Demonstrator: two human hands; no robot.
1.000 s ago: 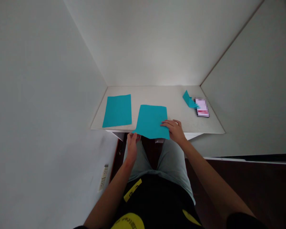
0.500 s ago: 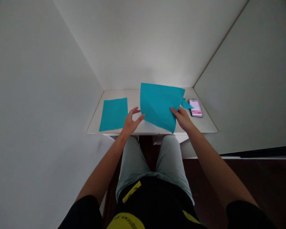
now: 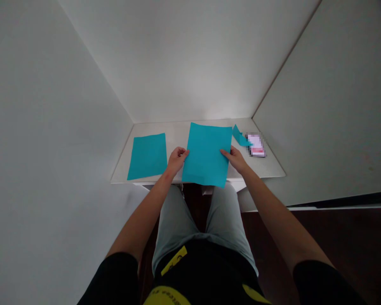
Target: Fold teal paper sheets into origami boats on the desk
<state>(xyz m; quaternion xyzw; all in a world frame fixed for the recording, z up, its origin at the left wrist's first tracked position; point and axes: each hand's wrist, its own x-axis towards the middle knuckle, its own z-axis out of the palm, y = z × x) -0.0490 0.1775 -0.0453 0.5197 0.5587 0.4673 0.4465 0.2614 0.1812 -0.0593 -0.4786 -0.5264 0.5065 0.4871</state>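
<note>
A teal sheet of paper (image 3: pixel 207 154) is held up over the near edge of the white table (image 3: pixel 273 167), its lower edge hanging past the edge. My left hand (image 3: pixel 176 158) pinches its left side and my right hand (image 3: pixel 235 158) pinches its right side. A second teal sheet (image 3: pixel 147 155) lies flat on the table to the left. A small folded teal piece (image 3: pixel 238 136) sits at the back right.
A phone (image 3: pixel 256 145) lies on the table at the right, next to the folded piece. White walls close the table in on the left, back and right. My legs are under the table's front edge, above a dark floor.
The sheet was lifted off the table's front edge, swung up to the right in my right hand, and now hangs straight. My left hand let go, then took its left side again.
</note>
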